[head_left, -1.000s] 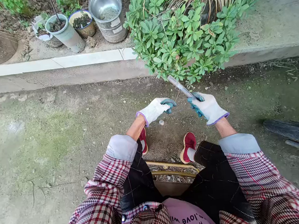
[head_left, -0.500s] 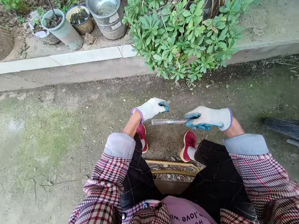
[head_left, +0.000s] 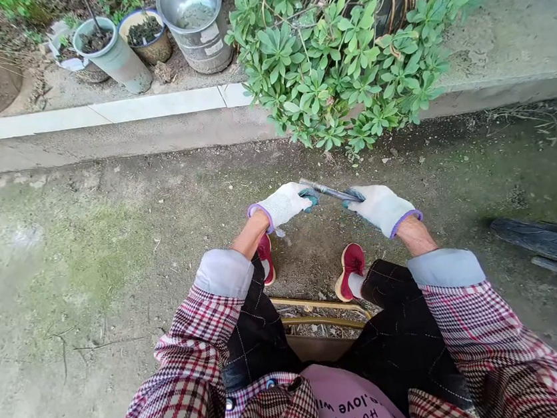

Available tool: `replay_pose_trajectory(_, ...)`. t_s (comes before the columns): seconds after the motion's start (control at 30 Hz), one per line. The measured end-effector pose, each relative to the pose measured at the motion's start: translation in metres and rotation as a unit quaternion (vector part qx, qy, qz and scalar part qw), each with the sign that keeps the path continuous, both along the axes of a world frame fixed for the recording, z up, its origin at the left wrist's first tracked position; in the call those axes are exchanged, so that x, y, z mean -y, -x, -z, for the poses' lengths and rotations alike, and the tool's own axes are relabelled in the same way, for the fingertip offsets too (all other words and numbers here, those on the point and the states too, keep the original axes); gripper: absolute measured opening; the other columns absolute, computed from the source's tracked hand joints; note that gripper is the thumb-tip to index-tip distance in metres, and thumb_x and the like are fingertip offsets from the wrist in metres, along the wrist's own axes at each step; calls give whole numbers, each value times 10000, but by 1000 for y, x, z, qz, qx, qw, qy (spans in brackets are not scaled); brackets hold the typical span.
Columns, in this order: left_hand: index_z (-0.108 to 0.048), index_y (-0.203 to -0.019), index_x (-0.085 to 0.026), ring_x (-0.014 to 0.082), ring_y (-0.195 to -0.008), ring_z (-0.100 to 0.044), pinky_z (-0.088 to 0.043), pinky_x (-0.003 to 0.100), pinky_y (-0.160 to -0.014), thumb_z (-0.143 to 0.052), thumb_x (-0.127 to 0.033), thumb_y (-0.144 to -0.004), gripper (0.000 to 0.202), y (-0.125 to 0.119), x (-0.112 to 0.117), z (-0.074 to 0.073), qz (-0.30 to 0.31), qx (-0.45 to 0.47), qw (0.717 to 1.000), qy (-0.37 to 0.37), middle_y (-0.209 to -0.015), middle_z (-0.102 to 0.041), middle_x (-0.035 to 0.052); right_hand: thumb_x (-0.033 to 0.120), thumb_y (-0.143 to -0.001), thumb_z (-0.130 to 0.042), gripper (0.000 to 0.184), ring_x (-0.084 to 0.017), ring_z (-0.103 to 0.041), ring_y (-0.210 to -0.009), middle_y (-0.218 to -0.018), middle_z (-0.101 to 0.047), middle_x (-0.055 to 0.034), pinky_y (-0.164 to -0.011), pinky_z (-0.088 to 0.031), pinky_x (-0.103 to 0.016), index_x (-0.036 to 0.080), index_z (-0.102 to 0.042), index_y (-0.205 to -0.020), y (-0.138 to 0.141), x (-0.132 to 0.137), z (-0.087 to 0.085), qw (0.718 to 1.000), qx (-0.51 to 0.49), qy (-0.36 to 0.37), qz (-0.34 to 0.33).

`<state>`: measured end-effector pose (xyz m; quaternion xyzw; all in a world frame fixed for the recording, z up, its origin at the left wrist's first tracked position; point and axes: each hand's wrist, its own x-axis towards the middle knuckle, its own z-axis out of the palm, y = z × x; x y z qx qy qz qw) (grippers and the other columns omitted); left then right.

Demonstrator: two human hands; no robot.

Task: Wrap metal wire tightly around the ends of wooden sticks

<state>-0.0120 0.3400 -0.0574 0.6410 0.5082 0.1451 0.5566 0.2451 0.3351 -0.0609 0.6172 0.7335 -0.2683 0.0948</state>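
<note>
Both my hands wear white gloves with teal palms. My right hand [head_left: 377, 206] grips one end of a slim grey metal rod [head_left: 329, 191], which slants up to the left. My left hand [head_left: 284, 204] is closed with its fingertips at the rod's other end. Both hands hover over bare dirt just in front of my red shoes [head_left: 350, 270]. A leafy green bush [head_left: 337, 61] spills over the concrete kerb right beyond my hands.
A concrete kerb [head_left: 97, 114] runs across the back. Behind it stand a metal bucket [head_left: 195, 22] and two small pots [head_left: 112, 52]. A wooden stool frame [head_left: 320, 311] sits between my legs. Dark objects [head_left: 549, 248] lie on the ground at the right.
The rod pointed up into the bush, swung down level toward my left hand, and now lies between both hands. My left hand has closed on its far end.
</note>
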Motion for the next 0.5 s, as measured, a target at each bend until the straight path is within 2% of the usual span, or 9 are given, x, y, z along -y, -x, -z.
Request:
replay_pose_trajectory(0.07,-778,-945,-116,124,-733,-550,-451,254,-727,-609,-108,-837,201,-3,0,1,-2,17,1000,2,-815,-764,35,381,-950,-629,263,-202,-603,-729,-829,-720,-55,-659,-416,-311,196,-763,-1080,0,1,-1,996,-72,-13,52)
replay_pose_trajectory(0.13,-778,-946,-116,127,-746,-570,-463,252,-731,-613,-134,-840,197,-7,0,2,-7,34,999,2,-825,-769,43,409,-940,-640,275,-179,-554,-644,-735,-647,-23,-602,-418,-306,196,-751,-1073,2,4,-3,980,-165,0,112)
replay_pose_trajectory(0.2,-772,-932,-116,128,-742,-576,-466,253,-714,-621,-167,-842,182,-9,0,1,-11,45,999,3,-838,-768,53,457,-922,-669,288,-150,-488,-549,-674,-577,4,-507,-396,-292,201,-728,-1041,4,7,-8,948,-262,43,176)
replay_pose_trajectory(0.3,-747,-873,-121,117,-679,-529,-427,254,-640,-633,-227,-842,158,-10,0,1,-14,75,997,9,-812,-736,43,496,-853,-766,334,-111,-438,-470,-678,-593,11,-402,-366,-262,213,-696,-1014,8,13,-19,883,-377,125,252)
replay_pose_trajectory(0.4,-702,-795,-136,104,-621,-439,-373,259,-599,-642,-267,-823,147,-8,-2,3,-3,99,995,12,-713,-645,-3,509,-756,-863,435,-92,-448,-433,-662,-617,17,-353,-365,-240,203,-691,-1012,7,16,-30,836,-450,184,254)
replay_pose_trajectory(0.5,-672,-776,-150,108,-616,-426,-364,263,-597,-641,-282,-796,136,-3,-4,8,19,100,995,1,-683,-590,-19,522,-692,-903,455,-93,-471,-405,-624,-622,14,-335,-372,-242,179,-673,-885,0,18,-36,832,-463,233,199)
